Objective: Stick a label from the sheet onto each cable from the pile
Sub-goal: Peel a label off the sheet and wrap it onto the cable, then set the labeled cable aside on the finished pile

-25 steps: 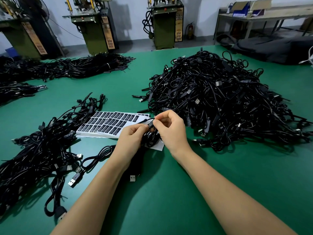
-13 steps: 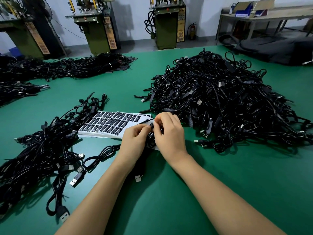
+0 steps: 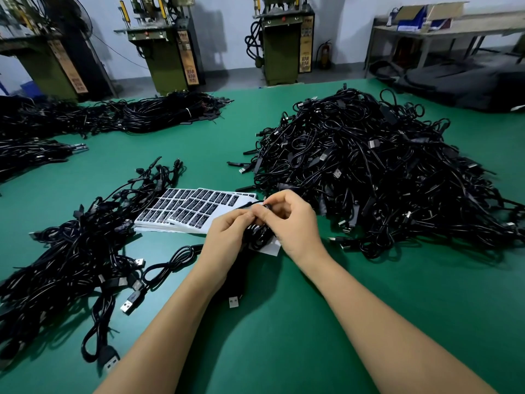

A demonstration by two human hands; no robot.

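Observation:
My left hand [image 3: 227,237] and my right hand [image 3: 292,223] meet over the near corner of the label sheets [image 3: 193,209], white sheets with rows of black labels. Both hands pinch one black cable [image 3: 257,237] between fingertips; its loops hang under my palms and its USB plug [image 3: 233,302] dangles near the green table [image 3: 284,336]. The label itself is hidden by my fingers. The big pile of black cables [image 3: 369,172] lies to the right, just past my right hand.
A smaller heap of cables [image 3: 71,265] spreads at the left, with loose USB ends near my left forearm. More cable bundles [image 3: 170,112] lie at the far left. Green machines [image 3: 167,46] and a bench [image 3: 443,27] stand beyond the table.
Both hands stayed over the sheet's corner, and their fingertips have worked closer together on the cable. The dangling plug has shifted slightly.

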